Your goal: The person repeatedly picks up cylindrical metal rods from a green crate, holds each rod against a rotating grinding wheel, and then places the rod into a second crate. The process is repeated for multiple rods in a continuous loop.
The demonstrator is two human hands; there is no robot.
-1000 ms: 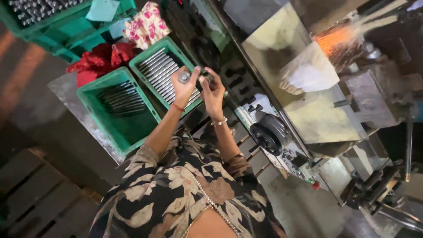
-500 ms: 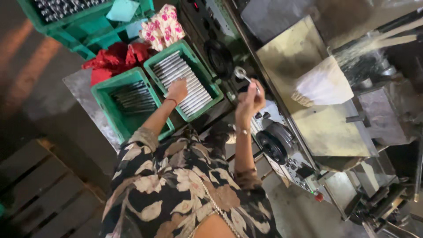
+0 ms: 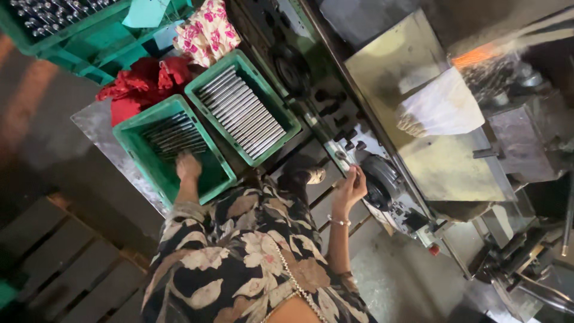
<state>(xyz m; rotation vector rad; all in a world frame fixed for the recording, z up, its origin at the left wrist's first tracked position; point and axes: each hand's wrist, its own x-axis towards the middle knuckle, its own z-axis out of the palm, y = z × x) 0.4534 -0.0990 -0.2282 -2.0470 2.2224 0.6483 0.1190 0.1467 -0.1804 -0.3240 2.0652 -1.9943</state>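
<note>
The left hand point(image 3: 188, 166) reaches down into the nearer green crate point(image 3: 156, 176), fingers resting on the dark metal rods point(image 3: 173, 136) lying inside; whether they are closed on a rod I cannot tell. At two o'clock from that crate, touching it, sits a second green crate point(image 3: 287, 113) filled with a neat row of bright silver rods point(image 3: 242, 110). Both crates stand on a steel desk point(image 3: 95, 122).

The right hand point(image 3: 351, 185), a thin bangle at the wrist, is up at the machine's control panel point(image 3: 341, 140) at three o'clock, fingers curled together around a small metal piece point(image 3: 342, 157).

At eleven o'clock from the crates lies a red cloth point(image 3: 143, 81), and beyond it a pink flowered cloth bundle point(image 3: 206, 33). Farther towards eleven, more green crates point(image 3: 72, 42) hold upright metal parts, with a pale green paper tag point(image 3: 146, 12) lying on their edge. At two o'clock a white woven sack point(image 3: 445, 107) rests on the machine's flat brass-coloured cover point(image 3: 418, 161). A wooden pallet point(image 3: 54, 269) lies on the floor at eight o'clock.
</note>
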